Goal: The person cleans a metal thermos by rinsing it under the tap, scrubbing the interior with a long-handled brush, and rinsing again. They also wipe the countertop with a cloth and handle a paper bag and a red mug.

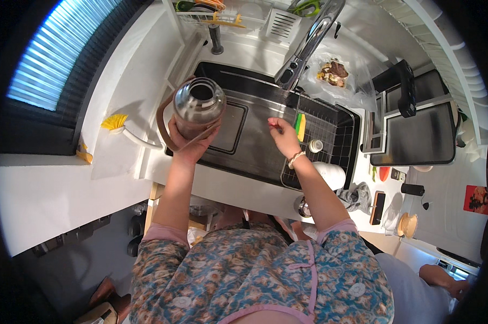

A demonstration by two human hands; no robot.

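My left hand (pixel 193 146) holds a stainless-steel vacuum flask (pixel 199 105) over the left side of the black sink (pixel 260 150). Its mouth is uncovered and faces up towards me, and a brown carrying strap (pixel 162 121) loops around it. Over the middle of the basin, my right hand (pixel 284 137) has its fingers curled together. Something small and red shows at the fingertips, too small to name. Beside that hand are a yellow-and-green sponge (pixel 300 126) and a small white cap (pixel 315 146), both on a wire rack (pixel 329 125) in the sink.
A chrome faucet (pixel 304 48) reaches over the basin. Behind it sits a clear plastic bag (pixel 361 91) with food scraps (pixel 334 73). A yellow-bristled brush (pixel 134 137) is at left. A white rounded vessel (pixel 330 174) lies near my right forearm. Another person's arm (pixel 438 277) shows at lower right.
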